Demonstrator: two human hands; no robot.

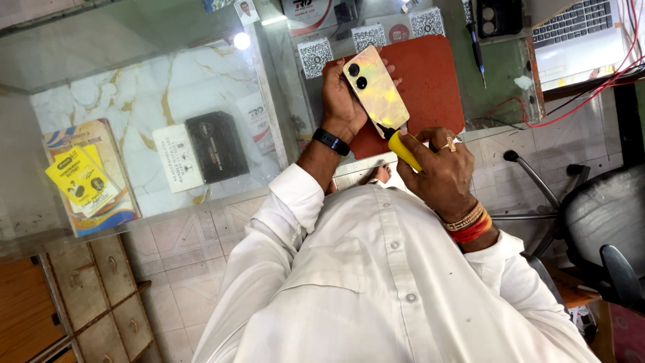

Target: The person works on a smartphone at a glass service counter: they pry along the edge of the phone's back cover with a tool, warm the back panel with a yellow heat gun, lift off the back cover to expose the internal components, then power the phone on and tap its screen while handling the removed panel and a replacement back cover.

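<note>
My left hand (341, 102), with a black band on its wrist, grips a phone (376, 91) that has a shiny gold back and two round camera lenses, back side facing up. The phone is held over a dark red mat (433, 84) on the glass counter. My right hand (441, 173), with a ring and red and gold bracelets, grips a screwdriver with a yellow handle (406, 150). The dark tip of the screwdriver touches the phone's lower edge. White shirt sleeves cover both arms.
Square code cards (315, 57) stand behind the mat. A pen (478, 47), a laptop (581, 32) and red wires (605, 81) lie at the right. A black box (216, 146) and yellow leaflets (82, 180) sit under the glass. An office chair (601, 222) is at the right, wooden drawers (101, 296) at lower left.
</note>
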